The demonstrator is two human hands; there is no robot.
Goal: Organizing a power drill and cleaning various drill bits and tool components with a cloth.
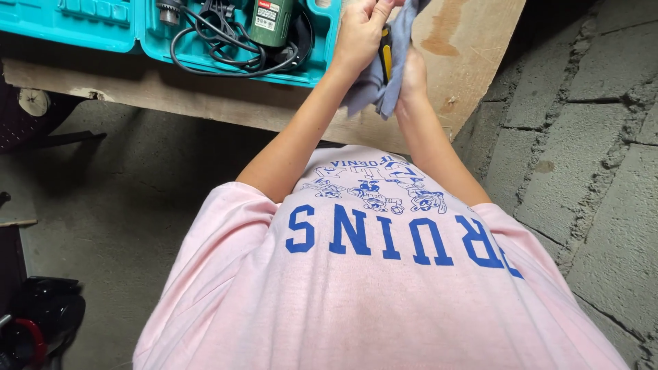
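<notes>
My left hand [361, 35] and my right hand [413, 72] are raised together over the wooden bench top [473, 41]. Between them is a grey-blue cloth [384, 82] wrapped around a small tool with a yellow and black handle [387, 51]. The left hand's fingers press on the cloth and tool from above. The right hand holds the cloth from below, mostly hidden by it. The tool's working end is out of view at the top edge.
An open teal tool case [137, 38] lies on the bench to the left, holding a green power drill [271, 20] and its coiled black cable [219, 51]. A block wall [589, 137] stands at right. Concrete floor [103, 205] lies below, with dark objects [41, 315] at lower left.
</notes>
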